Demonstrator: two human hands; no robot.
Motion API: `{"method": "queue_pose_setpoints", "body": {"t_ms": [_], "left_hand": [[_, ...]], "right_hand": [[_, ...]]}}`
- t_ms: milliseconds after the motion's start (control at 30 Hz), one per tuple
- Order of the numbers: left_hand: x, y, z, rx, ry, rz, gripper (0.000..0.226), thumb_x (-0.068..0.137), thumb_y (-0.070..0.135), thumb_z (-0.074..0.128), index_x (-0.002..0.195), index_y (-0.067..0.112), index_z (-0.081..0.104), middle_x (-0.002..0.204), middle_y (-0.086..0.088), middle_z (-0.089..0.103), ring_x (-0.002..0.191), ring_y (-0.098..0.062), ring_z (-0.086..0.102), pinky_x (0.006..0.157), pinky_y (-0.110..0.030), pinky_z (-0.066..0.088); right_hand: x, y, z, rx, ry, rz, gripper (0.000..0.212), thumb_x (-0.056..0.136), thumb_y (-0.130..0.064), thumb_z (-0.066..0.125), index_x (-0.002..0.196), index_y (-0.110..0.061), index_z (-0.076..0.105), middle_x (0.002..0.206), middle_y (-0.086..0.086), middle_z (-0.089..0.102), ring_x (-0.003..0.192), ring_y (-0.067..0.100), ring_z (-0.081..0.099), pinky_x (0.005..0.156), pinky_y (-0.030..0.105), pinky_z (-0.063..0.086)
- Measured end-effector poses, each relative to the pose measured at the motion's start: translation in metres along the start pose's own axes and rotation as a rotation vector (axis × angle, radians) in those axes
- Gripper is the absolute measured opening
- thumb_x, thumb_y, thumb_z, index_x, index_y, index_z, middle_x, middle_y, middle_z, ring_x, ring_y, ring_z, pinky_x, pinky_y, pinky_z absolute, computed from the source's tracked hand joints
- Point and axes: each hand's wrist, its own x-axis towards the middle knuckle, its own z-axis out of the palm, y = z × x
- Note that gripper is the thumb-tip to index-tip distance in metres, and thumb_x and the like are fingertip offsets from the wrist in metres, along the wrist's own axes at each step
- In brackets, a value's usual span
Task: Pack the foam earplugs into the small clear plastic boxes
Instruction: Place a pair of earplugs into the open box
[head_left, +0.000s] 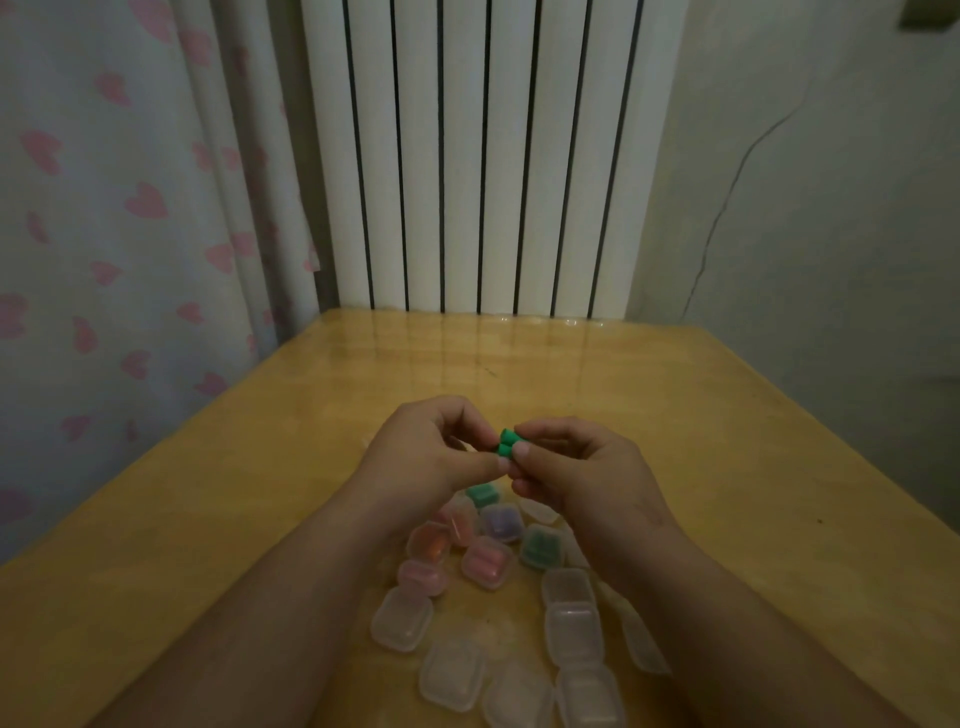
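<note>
My left hand (431, 452) and right hand (576, 467) meet above the counter (675, 415). Each grip is narrowed to a pinch of thumb and forefinger on the green earplugs (506, 443), a pair lying side by side between my fingertips. Nearer to me, under my wrists, small clear boxes cluster on the counter. The filled boxes (543, 545), holding pink, purple and green plugs, are at the far end, and the empty boxes (402, 618) are nearest me.
</note>
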Motion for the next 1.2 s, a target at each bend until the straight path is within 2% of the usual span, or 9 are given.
{"method": "queue_pose_setpoints", "body": {"t_ms": [133, 267, 367, 433, 567, 733, 867, 1000, 1200], "left_hand": [[0.0, 0.001, 0.002, 0.073, 0.001, -0.002, 0.023, 0.067, 0.013, 0.087, 0.067, 0.026, 0.069, 0.064, 0.012, 0.065, 0.062, -0.008, 0.057, 0.062, -0.034, 0.051], [-0.004, 0.0, 0.005, 0.464, -0.112, 0.155, 0.02, 0.069, 0.034, 0.083, 0.066, 0.031, 0.064, 0.068, 0.019, 0.062, 0.063, 0.0, 0.056, 0.062, -0.025, 0.049], [-0.011, 0.0, 0.013, 0.587, -0.392, 0.313, 0.013, 0.074, 0.041, 0.077, 0.085, 0.039, 0.07, 0.082, 0.023, 0.06, 0.086, 0.001, 0.056, 0.08, -0.028, 0.05], [-0.013, 0.002, 0.018, 0.648, -0.515, 0.385, 0.022, 0.082, 0.034, 0.074, 0.103, 0.041, 0.072, 0.089, 0.023, 0.054, 0.095, 0.001, 0.048, 0.089, -0.023, 0.041], [-0.017, 0.009, 0.024, 0.734, -0.595, 0.427, 0.038, 0.089, 0.023, 0.066, 0.119, 0.045, 0.066, 0.099, 0.018, 0.04, 0.097, -0.001, 0.032, 0.091, -0.02, 0.028], [-0.017, 0.012, 0.026, 0.923, -0.7, 0.397, 0.042, 0.093, 0.038, 0.059, 0.13, 0.055, 0.051, 0.109, 0.016, 0.037, 0.105, -0.008, 0.03, 0.096, -0.03, 0.027], [-0.017, 0.007, 0.026, 0.921, -0.672, 0.412, 0.042, 0.088, 0.047, 0.064, 0.128, 0.05, 0.054, 0.108, 0.016, 0.037, 0.106, -0.009, 0.032, 0.096, -0.032, 0.03], [-0.017, 0.004, 0.023, 0.812, -0.621, 0.432, 0.038, 0.072, 0.05, 0.078, 0.102, 0.044, 0.054, 0.095, 0.024, 0.04, 0.098, -0.003, 0.035, 0.09, -0.029, 0.038], [-0.018, 0.006, 0.015, 0.534, -0.407, 0.259, 0.04, 0.07, 0.017, 0.077, 0.091, 0.04, 0.051, 0.088, 0.017, 0.055, 0.082, 0.0, 0.055, 0.068, -0.025, 0.052]], "right_hand": [[0.002, -0.003, -0.003, -0.072, 0.052, -0.027, 0.012, 0.082, 0.006, 0.068, 0.086, -0.005, 0.072, 0.077, 0.009, 0.073, 0.064, 0.014, 0.067, 0.061, 0.021, 0.057], [0.006, -0.006, -0.012, -0.284, 0.162, -0.091, 0.011, 0.081, 0.0, 0.071, 0.085, -0.009, 0.075, 0.079, 0.009, 0.074, 0.067, 0.013, 0.068, 0.064, 0.022, 0.058], [0.008, -0.009, -0.019, -0.354, 0.198, -0.111, 0.012, 0.082, -0.002, 0.072, 0.084, -0.014, 0.074, 0.078, 0.004, 0.073, 0.066, 0.011, 0.068, 0.064, 0.021, 0.058], [0.009, -0.009, -0.02, -0.372, 0.214, -0.116, 0.014, 0.082, -0.004, 0.072, 0.082, -0.017, 0.073, 0.077, 0.002, 0.073, 0.066, 0.009, 0.068, 0.062, 0.02, 0.058], [0.011, -0.006, -0.02, -0.402, 0.237, -0.139, 0.02, 0.083, -0.005, 0.072, 0.076, -0.024, 0.07, 0.077, 0.0, 0.072, 0.07, 0.011, 0.069, 0.064, 0.022, 0.058], [0.011, -0.005, -0.019, -0.387, 0.234, -0.141, 0.015, 0.085, -0.005, 0.069, 0.082, -0.02, 0.07, 0.081, 0.0, 0.071, 0.074, 0.012, 0.069, 0.062, 0.019, 0.057], [0.011, -0.004, -0.019, -0.384, 0.232, -0.141, 0.014, 0.085, -0.005, 0.069, 0.084, -0.019, 0.07, 0.082, 0.001, 0.071, 0.075, 0.013, 0.069, 0.062, 0.019, 0.057], [0.012, -0.002, -0.019, -0.392, 0.238, -0.152, 0.014, 0.084, -0.005, 0.069, 0.083, -0.018, 0.069, 0.08, 0.004, 0.071, 0.072, 0.015, 0.069, 0.064, 0.024, 0.059], [0.01, -0.005, -0.019, -0.225, 0.208, -0.11, 0.007, 0.086, -0.001, 0.065, 0.09, -0.006, 0.068, 0.077, 0.008, 0.068, 0.06, 0.013, 0.066, 0.061, 0.03, 0.059]]}}
